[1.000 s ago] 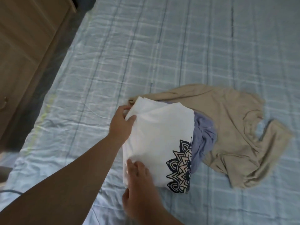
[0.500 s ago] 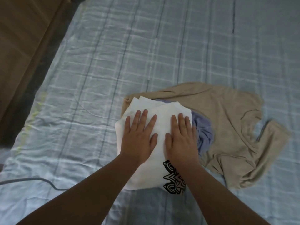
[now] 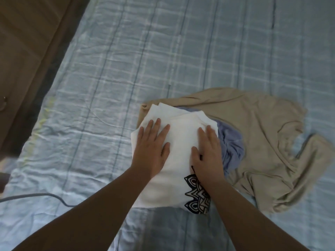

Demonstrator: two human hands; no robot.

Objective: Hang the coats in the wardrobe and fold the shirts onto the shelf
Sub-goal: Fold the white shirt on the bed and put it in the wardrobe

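state: left hand [image 3: 151,151] and right hand [image 3: 208,153] spread flat, pressing folded white shirt [image 3: 181,138] near bed's [image 3: 181,51] near edge | under it: blue garment [image 3: 232,147], tan shirt [image 3: 262,133] | risk: lifting may drag them along, loosening the fold

1. Bedsheet [image 3: 199,51]: the far half is left bare and can be crossed freely.
2. Near-right sheet, beyond the right forearm: unobstructed.
3. Centre right: occupied by a heap of a white folded shirt [image 3: 181,160], a blue garment [image 3: 233,147] and a beige garment [image 3: 268,142], all touching.
4. Near left: a grey cable [image 3: 54,196] is laid across the sheet.
5. Far left: passage is closed by wooden furniture [image 3: 23,51] beside the bed edge.
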